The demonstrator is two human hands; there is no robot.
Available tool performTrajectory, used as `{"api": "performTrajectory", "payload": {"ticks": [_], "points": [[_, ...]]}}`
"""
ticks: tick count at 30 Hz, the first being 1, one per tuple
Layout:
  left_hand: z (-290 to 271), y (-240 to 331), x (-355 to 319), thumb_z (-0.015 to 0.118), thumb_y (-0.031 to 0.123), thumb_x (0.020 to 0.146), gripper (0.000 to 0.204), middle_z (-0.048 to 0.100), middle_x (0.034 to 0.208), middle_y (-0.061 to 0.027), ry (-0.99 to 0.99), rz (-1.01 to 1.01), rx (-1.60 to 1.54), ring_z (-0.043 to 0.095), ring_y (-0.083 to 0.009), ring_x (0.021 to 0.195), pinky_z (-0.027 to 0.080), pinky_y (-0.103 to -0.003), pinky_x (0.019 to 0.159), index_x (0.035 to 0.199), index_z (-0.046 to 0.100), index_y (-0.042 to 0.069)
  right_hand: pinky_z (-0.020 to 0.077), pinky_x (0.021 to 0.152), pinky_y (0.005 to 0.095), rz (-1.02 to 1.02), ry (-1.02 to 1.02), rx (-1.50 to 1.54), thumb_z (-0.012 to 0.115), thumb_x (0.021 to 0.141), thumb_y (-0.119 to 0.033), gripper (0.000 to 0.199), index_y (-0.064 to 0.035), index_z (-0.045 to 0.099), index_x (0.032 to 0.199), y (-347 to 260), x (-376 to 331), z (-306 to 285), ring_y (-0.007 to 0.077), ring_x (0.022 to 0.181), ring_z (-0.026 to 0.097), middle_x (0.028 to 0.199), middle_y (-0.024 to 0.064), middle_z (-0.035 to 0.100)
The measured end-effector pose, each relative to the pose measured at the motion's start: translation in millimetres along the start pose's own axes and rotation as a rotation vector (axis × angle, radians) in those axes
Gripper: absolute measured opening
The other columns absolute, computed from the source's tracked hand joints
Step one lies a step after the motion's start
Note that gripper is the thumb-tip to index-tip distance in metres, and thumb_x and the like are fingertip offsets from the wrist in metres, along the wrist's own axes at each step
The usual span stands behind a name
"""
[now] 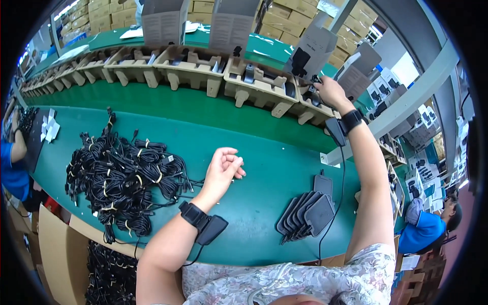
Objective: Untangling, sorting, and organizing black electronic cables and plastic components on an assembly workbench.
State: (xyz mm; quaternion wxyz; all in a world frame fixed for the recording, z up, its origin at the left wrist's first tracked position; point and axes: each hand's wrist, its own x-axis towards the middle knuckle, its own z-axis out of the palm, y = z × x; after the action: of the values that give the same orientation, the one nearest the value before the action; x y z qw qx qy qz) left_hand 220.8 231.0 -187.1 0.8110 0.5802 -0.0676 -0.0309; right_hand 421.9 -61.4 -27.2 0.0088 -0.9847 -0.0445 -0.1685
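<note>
My left hand (223,170) hovers over the green table (244,203), its fingers loosely curled and nothing seen in them. To its left lies a large heap of black cables (122,178), coiled and tied in bundles. My right hand (331,93) is stretched out to the far right, over a brown moulded tray (317,108). Its fingertips are closed at a small dark thing (316,81) that I cannot make out. Several flat black plates with rounded corners (307,213) lie overlapped on the table below my right forearm.
A row of similar moulded trays (190,68) holding parts runs along the far side. Grey-white boxes (165,23) stand behind them. A pale metal post (406,86) rises at the right. A carton of cables (63,249) sits lower left. Co-workers in blue (424,231) are at both sides.
</note>
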Motion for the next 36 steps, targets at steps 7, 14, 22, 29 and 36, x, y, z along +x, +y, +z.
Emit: {"api": "performTrajectory", "payload": {"ticks": [7, 14, 22, 29, 36], "points": [[-8, 4, -4, 0.051, 0.012, 0.091, 0.027, 0.054, 0.092, -0.0103, 0.002, -0.007, -0.003, 0.059, -0.015, 0.074, 0.049, -0.025, 0.064, 0.113, 0.039, 0.0, 0.0471, 0.075, 0.0418, 0.1, -0.291, -0.182, 0.055, 0.082, -0.022, 0.031, 0.0063, 0.06, 0.093, -14, 48, -14, 0.0368, 0.093, 0.059, 0.095, 0.0236, 0.062], [-11, -1, -1, 0.051, 0.011, 0.09, 0.027, 0.053, 0.091, -0.0098, 0.022, -0.021, -0.001, 0.059, -0.0147, 0.074, 0.049, -0.025, 0.063, 0.112, 0.039, 0.0, 0.0499, 0.073, 0.0384, 0.243, -0.561, -0.026, 0.051, 0.081, -0.014, 0.027, 0.0085, 0.062, 0.091, -38, 45, -18, 0.0372, 0.09, 0.061, 0.1, 0.0268, 0.06], [-11, -2, 0, 0.051, 0.009, 0.09, 0.026, 0.052, 0.091, -0.0094, 0.025, -0.004, -0.002, 0.059, -0.0141, 0.073, 0.049, -0.024, 0.062, 0.111, 0.04, -0.001, 0.05, 0.065, 0.0428, 0.094, -0.109, -0.032, 0.051, 0.088, -0.025, 0.035, 0.0094, 0.059, 0.088, 6, 60, 86, 0.0375, 0.081, 0.063, 0.089, 0.0293, 0.061], [-16, -7, 0, 0.051, 0.01, 0.091, 0.025, 0.053, 0.092, -0.0101, 0.022, 0.008, -0.02, 0.06, -0.0148, 0.074, 0.05, -0.025, 0.063, 0.111, 0.041, -0.001, 0.0466, 0.081, 0.041, 0.095, -0.035, -0.205, 0.04, 0.091, -0.036, 0.044, 0.0026, 0.059, 0.098, -21, 36, 82, 0.0372, 0.095, 0.058, 0.099, 0.0244, 0.061], [-17, -4, 4, 0.051, 0.009, 0.09, 0.021, 0.054, 0.091, -0.0092, 0.048, -0.015, 0.001, 0.059, -0.0137, 0.074, 0.049, -0.024, 0.064, 0.108, 0.044, -0.001, 0.0462, 0.081, 0.0418, 0.179, -0.095, 0.203, 0.045, 0.088, -0.035, 0.039, 0.0006, 0.058, 0.097, 25, 55, 86, 0.0384, 0.094, 0.058, 0.099, 0.0248, 0.061]]}}
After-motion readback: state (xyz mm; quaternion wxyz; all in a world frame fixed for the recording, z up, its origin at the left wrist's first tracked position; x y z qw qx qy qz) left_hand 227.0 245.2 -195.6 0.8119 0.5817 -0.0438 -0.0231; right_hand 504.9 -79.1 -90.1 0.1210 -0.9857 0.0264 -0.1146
